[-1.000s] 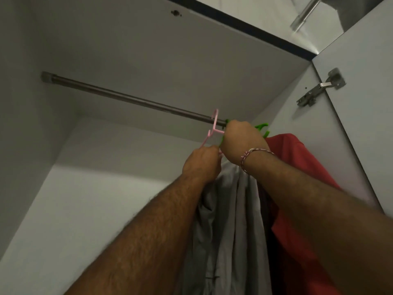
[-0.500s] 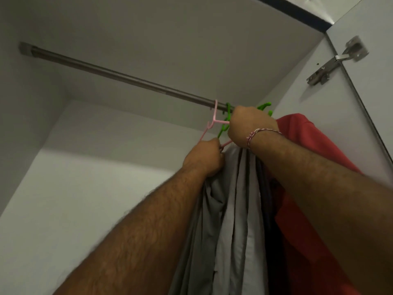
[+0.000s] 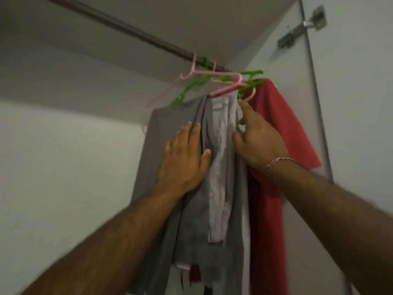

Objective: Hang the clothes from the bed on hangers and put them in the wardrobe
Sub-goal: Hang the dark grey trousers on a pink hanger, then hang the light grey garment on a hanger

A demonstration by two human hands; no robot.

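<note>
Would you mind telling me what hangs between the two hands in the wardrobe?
In the head view, a pale grey garment hangs between the left hand and the right hand, beside the darker grey one under the left palm.

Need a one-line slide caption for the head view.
Left hand flat on grey clothes, right hand beside red garment, all hanging from wardrobe rail.

The single head-worn view looks steeply upward into the wardrobe from close range, facing its rail [image 3: 136,34] and right-hand door hinge [image 3: 304,25], slightly blurred throughout.
</note>
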